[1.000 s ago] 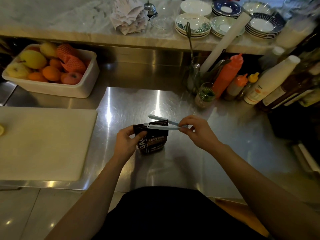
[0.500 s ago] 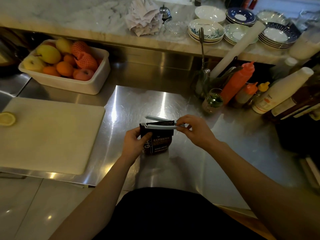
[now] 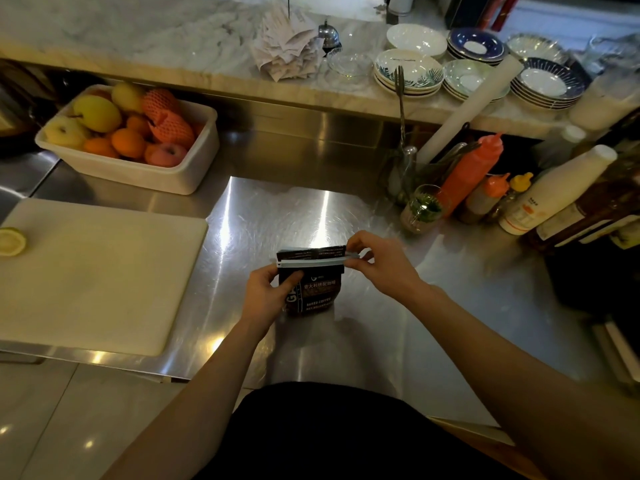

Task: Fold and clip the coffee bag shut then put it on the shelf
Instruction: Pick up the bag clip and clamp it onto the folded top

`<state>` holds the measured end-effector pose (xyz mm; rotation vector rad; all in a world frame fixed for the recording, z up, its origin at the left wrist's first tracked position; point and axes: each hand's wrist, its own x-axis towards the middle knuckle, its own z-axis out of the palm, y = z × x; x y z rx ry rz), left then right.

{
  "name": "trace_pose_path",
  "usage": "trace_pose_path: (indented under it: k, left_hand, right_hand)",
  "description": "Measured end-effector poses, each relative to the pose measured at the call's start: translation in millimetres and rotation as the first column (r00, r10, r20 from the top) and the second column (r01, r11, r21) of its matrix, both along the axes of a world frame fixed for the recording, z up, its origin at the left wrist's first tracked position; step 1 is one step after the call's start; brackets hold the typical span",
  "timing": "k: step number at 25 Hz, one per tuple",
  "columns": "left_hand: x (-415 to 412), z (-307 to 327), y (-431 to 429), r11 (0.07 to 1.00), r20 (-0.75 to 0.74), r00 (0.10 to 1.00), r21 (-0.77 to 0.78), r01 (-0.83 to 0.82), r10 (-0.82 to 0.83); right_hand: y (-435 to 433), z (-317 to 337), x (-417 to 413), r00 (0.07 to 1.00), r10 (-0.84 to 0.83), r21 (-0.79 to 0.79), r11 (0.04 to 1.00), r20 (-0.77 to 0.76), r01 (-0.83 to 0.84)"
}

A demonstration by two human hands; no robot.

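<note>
A small dark coffee bag (image 3: 313,292) stands upright on the steel counter (image 3: 346,341), its top folded over. A pale blue bar clip (image 3: 311,262) lies across the folded top, its two arms nearly together. My left hand (image 3: 266,296) grips the bag's left side, thumb on the front. At the clip's right end, the fingers of my right hand (image 3: 377,263) pinch the clip. The marble shelf (image 3: 138,32) runs along the back, above the counter.
A white cutting board (image 3: 97,271) with a lemon half (image 3: 12,241) lies left. A white tub of fruit (image 3: 131,140) sits behind it. Sauce bottles (image 3: 474,174), a glass jar (image 3: 420,209) and a utensil holder stand right. Stacked plates (image 3: 408,72) and paper slips (image 3: 287,50) crowd the shelf.
The clip's two arms, spread apart a second ago, have come down nearly together over the bag's folded top. My right hand pinches closer to the bag. The view shifted slightly.
</note>
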<state>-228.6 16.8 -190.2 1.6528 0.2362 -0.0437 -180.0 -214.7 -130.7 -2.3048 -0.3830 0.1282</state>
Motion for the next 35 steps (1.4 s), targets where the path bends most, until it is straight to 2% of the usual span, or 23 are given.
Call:
trace_pose_path:
  k: [8,18,27,35]
  left_hand:
    - [-2,7,-2,0.998,0.005,1.0,-0.064,0.004,-0.004]
    - [5,4,-9,0.978,-0.017,1.0,-0.207,-0.004,0.001]
    - [9,5,-16,0.979,-0.042,0.999,-0.204,0.014,-0.023]
    - [9,7,-17,0.984,-0.092,0.995,-0.176,0.014,-0.03]
  right_hand:
    - [11,-7,-2,0.994,-0.054,0.115,0.991,-0.09,0.064]
    - [24,-15,-14,0.975,-0.193,0.274,0.937,-0.111,0.216]
    - [27,-24,-28,0.96,-0.235,0.403,0.872,-0.149,0.276]
    - [32,-24,-29,0.95,-0.274,0.439,0.843,-0.15,0.312]
